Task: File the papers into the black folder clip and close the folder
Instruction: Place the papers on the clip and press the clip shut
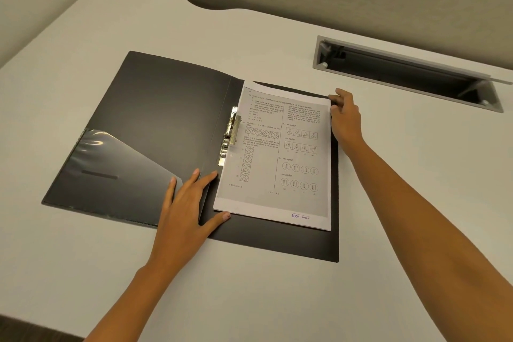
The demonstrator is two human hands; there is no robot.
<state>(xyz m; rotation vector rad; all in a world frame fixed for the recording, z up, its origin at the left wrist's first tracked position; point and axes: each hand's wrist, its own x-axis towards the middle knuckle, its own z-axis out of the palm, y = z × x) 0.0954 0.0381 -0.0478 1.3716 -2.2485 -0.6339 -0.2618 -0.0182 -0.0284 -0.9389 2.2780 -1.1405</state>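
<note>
1. Landmark: black folder (155, 125), lying open and flat on the white desk (249, 300). All positions below are given relative to it.
2. Left hand (188, 208): at the folder's near edge, by the central spine fold. Palm down, fingers spread and flat, gripping nothing. Fingertips lie on the inside of the left cover and the spine; the thumb tip touches the near-left corner of the papers.
3. Papers (277, 153): a thin stack on the folder's right half, printed side up (text columns, small diagrams, "BOOK POST" stamped at the near edge). The stack sits slightly skewed to the folder's edges, and the dark cover shows around it on the near and right sides.
4. Metal clip (231, 134): on the right half just beside the spine, at the left margin of the papers. Its lever overlaps that margin; cannot tell whether it is pressed fully down.
5. Clear pocket (116, 158): on the inside of the left cover, near corner, with glare on it.
6. Right hand (345, 116): at the folder's far-right corner, fingers curled against the right edge of the papers and cover there; whether they pinch it cannot be told.
7. Cable tray slot (402, 75): recessed in the desk beyond the folder's right side, lid open.
</note>
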